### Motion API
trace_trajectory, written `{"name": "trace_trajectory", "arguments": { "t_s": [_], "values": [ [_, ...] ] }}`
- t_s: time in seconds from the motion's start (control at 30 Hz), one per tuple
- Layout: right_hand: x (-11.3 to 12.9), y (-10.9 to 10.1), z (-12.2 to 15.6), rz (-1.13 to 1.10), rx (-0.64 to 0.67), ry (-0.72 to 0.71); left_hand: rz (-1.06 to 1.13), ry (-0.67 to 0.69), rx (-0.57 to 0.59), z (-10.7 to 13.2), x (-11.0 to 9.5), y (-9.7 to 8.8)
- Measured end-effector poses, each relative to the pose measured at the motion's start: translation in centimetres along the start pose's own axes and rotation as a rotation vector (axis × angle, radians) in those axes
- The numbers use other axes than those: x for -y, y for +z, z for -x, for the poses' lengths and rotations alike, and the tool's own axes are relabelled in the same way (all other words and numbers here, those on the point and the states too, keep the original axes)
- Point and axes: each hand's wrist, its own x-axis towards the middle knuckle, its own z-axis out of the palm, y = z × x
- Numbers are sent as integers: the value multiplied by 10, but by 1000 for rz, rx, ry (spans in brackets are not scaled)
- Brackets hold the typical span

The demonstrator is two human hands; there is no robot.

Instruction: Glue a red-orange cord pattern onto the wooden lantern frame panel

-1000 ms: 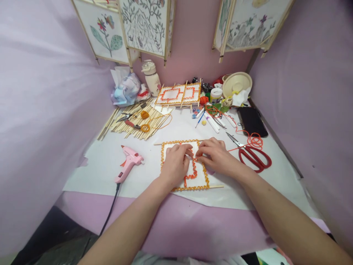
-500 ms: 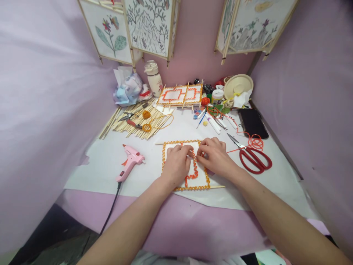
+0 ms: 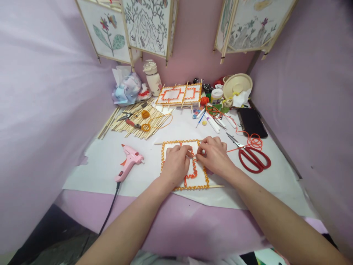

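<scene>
A white panel (image 3: 189, 171) with a yellow-orange looped cord border lies flat on the covered table. A wavy orange cord (image 3: 195, 171) forms an inner outline on it. Over the panel's left half is my left hand (image 3: 178, 160), its thumb and forefinger closed at the orange cord near the middle. My right hand (image 3: 213, 152) covers the panel's upper right edge and pinches the same cord between thumb and fingertips. From under this hand, a free length of cord runs right toward a loose orange coil (image 3: 255, 141). My fingers hide part of the outline.
A pink glue gun (image 3: 129, 162) lies left and red-handled scissors (image 3: 252, 158) right. Behind are bamboo sticks (image 3: 154, 127) with pliers (image 3: 129, 119), a similar finished-looking panel (image 3: 172, 94), a bottle (image 3: 153, 79), pens (image 3: 212, 123) and a phone (image 3: 252, 123). Lanterns (image 3: 149, 27) hang above.
The whole view has shifted slightly. Both hands stay at nearly the same spot on the panel, with only small finger movement at the orange cord.
</scene>
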Motion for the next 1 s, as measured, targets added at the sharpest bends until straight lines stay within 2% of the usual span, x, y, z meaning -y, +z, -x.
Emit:
{"name": "trace_trajectory", "arguments": {
  "t_s": [0.13, 0.37, 0.57, 0.77, 0.9, 1.0],
  "values": [
    [1, 5, -2, -12, -7, 37, -4, -7, -11, 1, 1, 0],
    [0, 3, -1, -32, 25, 71, 4, -105, -102, 0, 0, -2],
    [0, -3, -1, -82, 45, 60, 50, -59, -45, 1, 0, 0],
    [-27, -26, -5, -187, 10, 25, 31, -120, -69, 0, 0, -1],
    [-46, -33, -4, -47, 107, -5, 42, -113, -78, 0, 0, 0],
    [-47, -30, -3, 71, 159, 26, 52, -100, -91, 1, 0, 0]
  ]
}}
